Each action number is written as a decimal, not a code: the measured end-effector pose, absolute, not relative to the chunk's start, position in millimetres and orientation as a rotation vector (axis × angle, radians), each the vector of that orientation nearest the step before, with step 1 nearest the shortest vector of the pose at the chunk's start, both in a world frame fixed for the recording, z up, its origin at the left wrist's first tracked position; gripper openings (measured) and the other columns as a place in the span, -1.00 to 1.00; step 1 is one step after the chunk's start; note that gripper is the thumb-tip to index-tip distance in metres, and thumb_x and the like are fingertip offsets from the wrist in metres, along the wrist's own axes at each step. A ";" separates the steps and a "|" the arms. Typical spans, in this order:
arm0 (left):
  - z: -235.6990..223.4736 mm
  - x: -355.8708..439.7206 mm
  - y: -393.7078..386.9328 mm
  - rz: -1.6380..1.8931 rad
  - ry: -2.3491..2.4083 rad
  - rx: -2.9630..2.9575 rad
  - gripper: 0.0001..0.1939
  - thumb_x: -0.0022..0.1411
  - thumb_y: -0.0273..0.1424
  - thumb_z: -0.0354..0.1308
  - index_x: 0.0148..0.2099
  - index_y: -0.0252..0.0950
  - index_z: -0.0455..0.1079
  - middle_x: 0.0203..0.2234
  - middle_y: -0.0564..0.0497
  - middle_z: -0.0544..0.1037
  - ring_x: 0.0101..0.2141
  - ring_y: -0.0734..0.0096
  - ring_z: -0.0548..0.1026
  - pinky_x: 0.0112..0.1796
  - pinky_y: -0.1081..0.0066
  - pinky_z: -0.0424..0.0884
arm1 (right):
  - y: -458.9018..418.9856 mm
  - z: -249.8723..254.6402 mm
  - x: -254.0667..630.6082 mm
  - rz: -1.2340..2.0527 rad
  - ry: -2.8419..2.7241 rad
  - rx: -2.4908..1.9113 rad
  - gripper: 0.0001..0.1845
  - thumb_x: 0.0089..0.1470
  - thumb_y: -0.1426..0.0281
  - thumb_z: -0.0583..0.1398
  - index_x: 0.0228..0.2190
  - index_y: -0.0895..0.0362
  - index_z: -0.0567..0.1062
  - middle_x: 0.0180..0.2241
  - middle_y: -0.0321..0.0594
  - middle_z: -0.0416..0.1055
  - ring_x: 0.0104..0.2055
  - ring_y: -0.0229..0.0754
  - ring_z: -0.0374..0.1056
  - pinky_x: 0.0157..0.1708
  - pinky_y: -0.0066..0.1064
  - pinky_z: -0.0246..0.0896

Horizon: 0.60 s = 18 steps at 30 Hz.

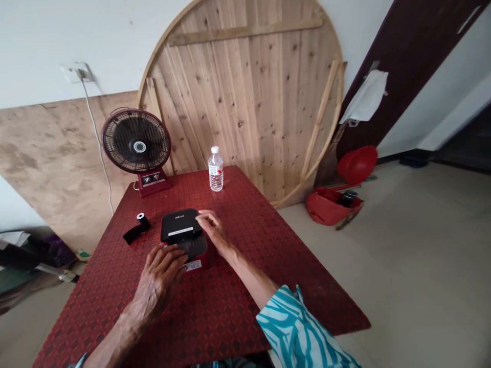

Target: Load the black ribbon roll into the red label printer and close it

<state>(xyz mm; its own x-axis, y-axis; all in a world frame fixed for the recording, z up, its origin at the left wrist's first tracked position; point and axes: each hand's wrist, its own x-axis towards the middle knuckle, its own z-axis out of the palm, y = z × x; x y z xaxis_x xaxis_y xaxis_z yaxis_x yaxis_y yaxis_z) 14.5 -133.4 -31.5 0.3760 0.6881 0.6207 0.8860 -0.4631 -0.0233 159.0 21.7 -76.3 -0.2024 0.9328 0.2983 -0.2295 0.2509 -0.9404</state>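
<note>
A small red and black box-shaped device point(184, 221), which looks like a compact printer, lies on the table in front of me. Its black top carries small lettering and a white strip; a grey-black section is at the near side, and a white label is on the front. My left hand point(163, 268) lies over the near left part of the device, fingers stretched out and flat. At the far right corner of the black top, my right hand point(213, 230) has its bent fingertips and thumb on the edge. To the left is a small black roll point(143, 222) with a white end and a loose black strip.
The red patterned table point(245, 306) bears a clear water bottle point(216, 171) and a dark red fan point(138, 145) at the back. Behind leans a large round wooden board point(245, 102). A red bag point(330, 206) and a red basin point(357, 164) are at the right.
</note>
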 end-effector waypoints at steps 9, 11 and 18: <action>-30.5 -26.1 -111.3 -1.501 -2.147 -2.040 -0.63 0.25 -0.14 0.09 -0.03 -0.27 0.40 -0.13 -0.12 0.54 -0.13 0.20 0.51 -0.12 0.25 0.43 | 13.4 -88.1 153.9 1.432 -1.202 -0.723 -0.67 -0.07 0.27 0.23 -0.18 -0.02 0.50 -0.14 -0.29 0.48 -0.09 -0.13 0.37 -0.01 -0.21 0.23; -33.6 -32.8 -98.7 -1.722 -2.386 -1.899 -0.45 0.14 -0.04 0.16 0.05 -0.31 0.34 -0.05 -0.18 0.50 -0.09 0.14 0.51 -0.12 0.24 0.44 | 12.9 -87.4 153.7 1.411 -1.203 -0.729 -0.67 -0.06 0.28 0.22 -0.18 -0.01 0.50 -0.14 -0.28 0.48 -0.07 -0.12 0.37 0.01 -0.21 0.22; -47.8 -25.6 -83.7 -2.325 -2.570 -1.853 -0.32 0.03 -0.13 0.27 0.15 -0.31 0.27 -0.01 -0.15 0.49 -0.02 0.10 0.46 -0.12 0.29 0.41 | 14.4 -87.6 154.2 1.411 -1.240 -0.728 -0.66 -0.06 0.30 0.20 -0.16 0.00 0.49 -0.11 -0.29 0.46 -0.05 -0.16 0.34 0.00 -0.26 0.21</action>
